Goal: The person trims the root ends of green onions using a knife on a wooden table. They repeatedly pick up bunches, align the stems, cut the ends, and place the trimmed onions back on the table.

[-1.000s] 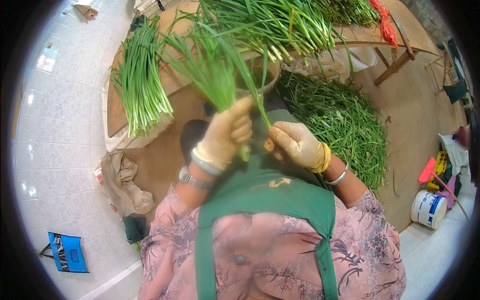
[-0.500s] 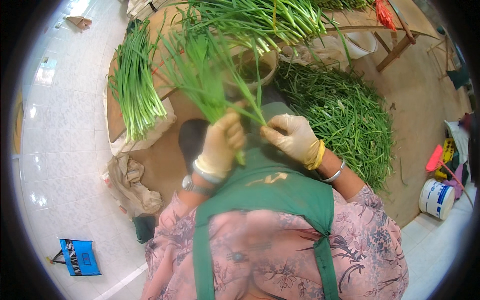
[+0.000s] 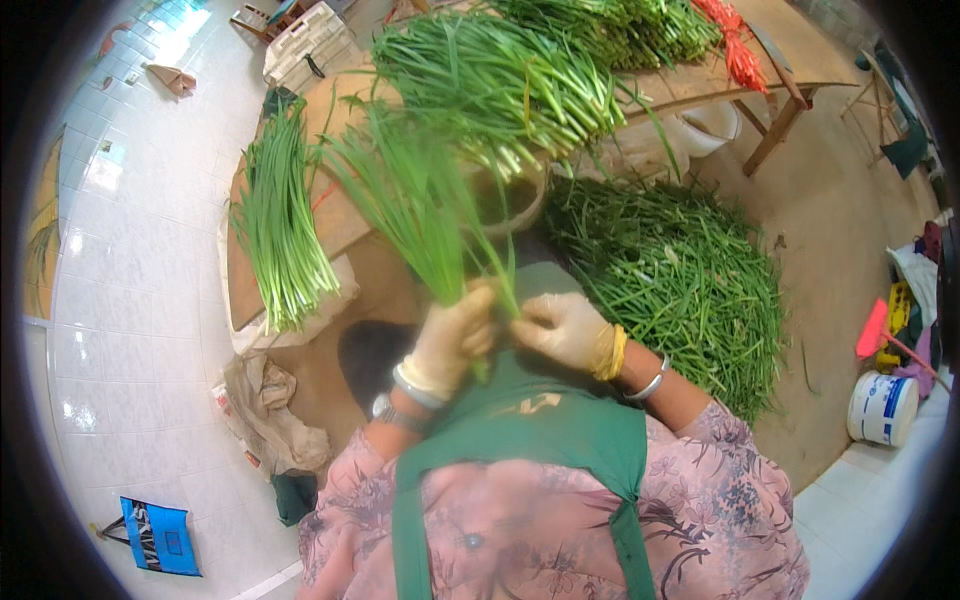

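My gloved left hand [image 3: 455,335] grips a loose bunch of long green leafy stalks [image 3: 400,205], blurred by motion. Close to its right, my gloved right hand [image 3: 562,330] pinches a thin stalk or two, whose leaves rise beside the bunch. Both hands are held over the green apron [image 3: 525,420]. Beyond them stand a round container [image 3: 530,215], partly hidden by the leaves, and a wooden table edge. A neat row of stalks [image 3: 280,220] lies at the left, and a larger trimmed bundle [image 3: 500,80] lies across the table behind.
A big heap of loose greens [image 3: 680,290] fills the floor at right, near a white bucket [image 3: 878,410] and pink-headed broom [image 3: 870,330]. Red ties [image 3: 742,55] hang on the table [image 3: 660,100]. A crumpled sack [image 3: 265,400] and blue bag [image 3: 165,535] are at left.
Both hands sit lower in the picture with their stalks, and the right one has shifted slightly left. The surrounding scene has shifted down too, showing more beyond the table.
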